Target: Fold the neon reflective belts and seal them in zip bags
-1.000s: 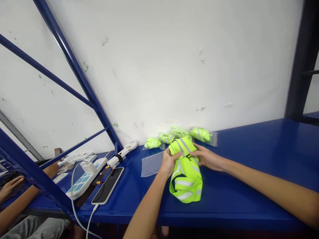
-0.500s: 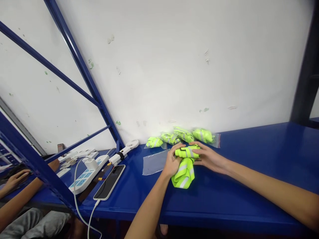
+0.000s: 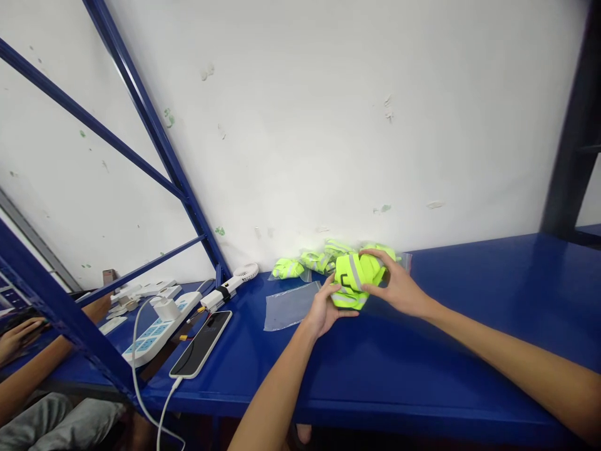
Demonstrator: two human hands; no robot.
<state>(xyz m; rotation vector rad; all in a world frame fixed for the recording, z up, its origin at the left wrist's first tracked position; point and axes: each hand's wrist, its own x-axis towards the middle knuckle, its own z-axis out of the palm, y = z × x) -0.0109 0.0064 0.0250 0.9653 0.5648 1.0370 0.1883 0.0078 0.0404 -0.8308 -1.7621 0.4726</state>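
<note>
Two hands, left hand (image 3: 323, 311), right hand (image 3: 399, 288), clasping rolled vest (image 3: 354, 279), bare shelf (image 3: 469, 338) rightward

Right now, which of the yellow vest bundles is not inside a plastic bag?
The rolled vest held between the left hand and right hand; the bagged vests lie by the wall.

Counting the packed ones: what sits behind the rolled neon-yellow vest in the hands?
Behind the rolled neon-yellow vest, against the white wall, lie clear bags of folded yellow vests. About three show left of it; the bundle and right hand cover any others.
</note>
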